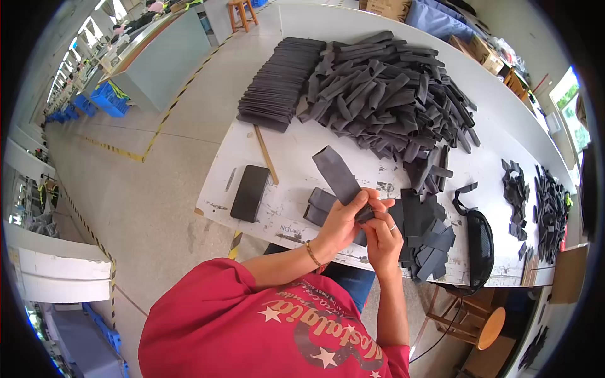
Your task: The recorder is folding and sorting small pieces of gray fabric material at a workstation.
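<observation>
My left hand is closed round the lower part of a dark grey fabric sleeve, whose flat free end points up and to the left. Fingers of my right hand pinch the sleeve's near end, close against the left fingertips. That end is partly covered by my fingers. Just beneath, on the white table, lie some dark sleeves, partly hidden by my left hand. Beside my right hand spreads a pile of flat black rectangular pieces.
Farther back are a neat row of flat dark sleeves and a large loose heap of sleeves. A black case and wooden stick lie left. Right are a black mesh bag, small dark pieces and a stool.
</observation>
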The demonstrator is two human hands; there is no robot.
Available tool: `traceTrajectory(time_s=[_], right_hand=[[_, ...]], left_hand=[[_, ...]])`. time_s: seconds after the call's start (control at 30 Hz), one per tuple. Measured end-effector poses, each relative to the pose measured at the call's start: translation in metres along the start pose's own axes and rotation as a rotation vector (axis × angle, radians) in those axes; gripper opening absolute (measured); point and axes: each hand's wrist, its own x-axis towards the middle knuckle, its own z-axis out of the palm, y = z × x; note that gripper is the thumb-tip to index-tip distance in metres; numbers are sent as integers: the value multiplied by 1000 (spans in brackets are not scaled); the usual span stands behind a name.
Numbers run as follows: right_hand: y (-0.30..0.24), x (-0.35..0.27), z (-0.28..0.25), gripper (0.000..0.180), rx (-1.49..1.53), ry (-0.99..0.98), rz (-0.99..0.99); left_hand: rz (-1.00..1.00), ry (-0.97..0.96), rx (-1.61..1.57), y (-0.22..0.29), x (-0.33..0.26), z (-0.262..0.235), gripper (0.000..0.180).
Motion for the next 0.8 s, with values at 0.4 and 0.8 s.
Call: traceTrajectory(time_s=[0.4,0.8], right_hand=[[-9,2,21,17,479,79,502],[-7,1,18,16,922,328,758]], left_hand=[[-9,49,59,10,9,-2,36],[-5,-41,83,16,15,-3,35]])
